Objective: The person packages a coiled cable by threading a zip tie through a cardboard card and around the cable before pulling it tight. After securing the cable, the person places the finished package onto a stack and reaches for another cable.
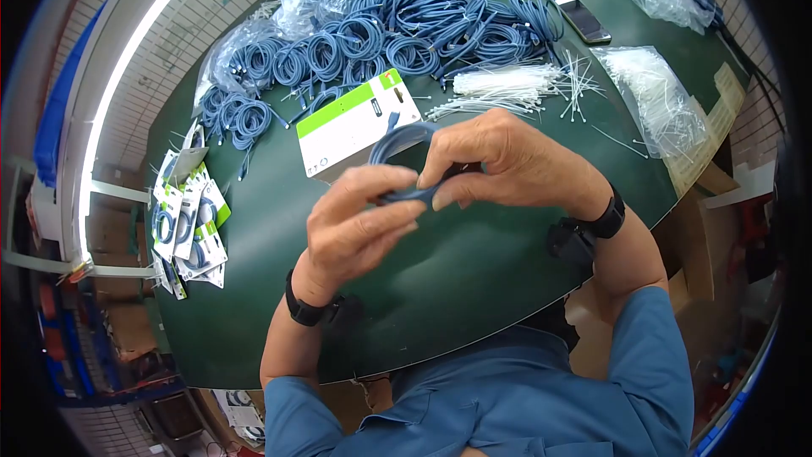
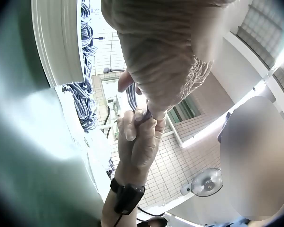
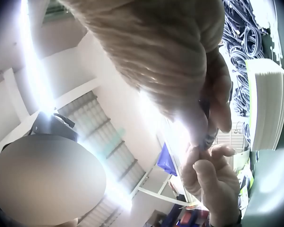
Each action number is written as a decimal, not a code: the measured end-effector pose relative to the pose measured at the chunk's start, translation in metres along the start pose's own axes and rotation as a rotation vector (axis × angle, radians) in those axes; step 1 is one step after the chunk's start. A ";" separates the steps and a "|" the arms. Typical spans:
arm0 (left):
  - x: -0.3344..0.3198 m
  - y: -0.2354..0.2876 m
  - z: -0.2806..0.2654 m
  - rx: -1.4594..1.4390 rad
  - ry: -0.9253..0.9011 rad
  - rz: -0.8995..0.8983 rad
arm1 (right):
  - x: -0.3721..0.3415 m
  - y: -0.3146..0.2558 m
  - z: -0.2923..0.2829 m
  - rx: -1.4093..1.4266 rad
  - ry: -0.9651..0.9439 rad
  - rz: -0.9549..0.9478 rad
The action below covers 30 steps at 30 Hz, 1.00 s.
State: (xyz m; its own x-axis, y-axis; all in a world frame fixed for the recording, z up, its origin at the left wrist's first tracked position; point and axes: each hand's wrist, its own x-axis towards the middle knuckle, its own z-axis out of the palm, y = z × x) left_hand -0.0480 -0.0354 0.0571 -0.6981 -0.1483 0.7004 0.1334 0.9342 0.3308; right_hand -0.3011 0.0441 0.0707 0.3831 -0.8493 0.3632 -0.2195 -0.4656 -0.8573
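Note:
Both hands hold a small coil of blue-grey cable [image 1: 391, 145] above the table. My right hand [image 1: 507, 161] pinches it between thumb and fingers at its near right side. The fingers of my left hand [image 1: 351, 224] grip the coil's near left side, their tips close to the right thumb. In the left wrist view the coiled cable [image 2: 131, 97] shows between the hands, a plug end [image 2: 107, 70] sticking out. The hands hide the coil's lower part. Just behind it stands a thick stack of white and green packaging cards [image 1: 342, 131].
A big heap of coiled blue cables [image 1: 406, 17] covers the far side. White cable ties [image 1: 507, 85] lie loose, with a bag of more [image 1: 655, 101] at right. A phone [image 1: 579, 17] lies behind them. Carded cables [image 1: 190, 224] pile up at the left edge.

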 end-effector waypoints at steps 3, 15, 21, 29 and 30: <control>0.005 -0.012 -0.006 0.070 0.034 -0.157 | 0.002 0.012 -0.006 -0.149 0.112 -0.098; 0.007 -0.096 -0.031 0.463 -0.463 -0.552 | 0.005 0.041 -0.009 -0.428 0.352 -0.186; 0.007 -0.099 -0.039 0.232 -0.379 -0.631 | 0.006 0.038 -0.009 -0.316 0.389 -0.137; 0.011 -0.058 -0.049 0.553 -0.041 -0.267 | 0.005 0.024 -0.003 -0.069 0.475 -0.023; 0.010 -0.043 -0.048 0.547 -0.036 -0.279 | 0.004 0.023 -0.002 -0.067 0.498 -0.025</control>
State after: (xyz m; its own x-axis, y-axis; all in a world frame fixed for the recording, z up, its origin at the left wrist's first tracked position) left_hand -0.0271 -0.0928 0.0804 -0.6795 -0.4092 0.6090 -0.4312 0.8943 0.1197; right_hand -0.3067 0.0292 0.0532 -0.0817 -0.8456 0.5275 -0.2788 -0.4887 -0.8267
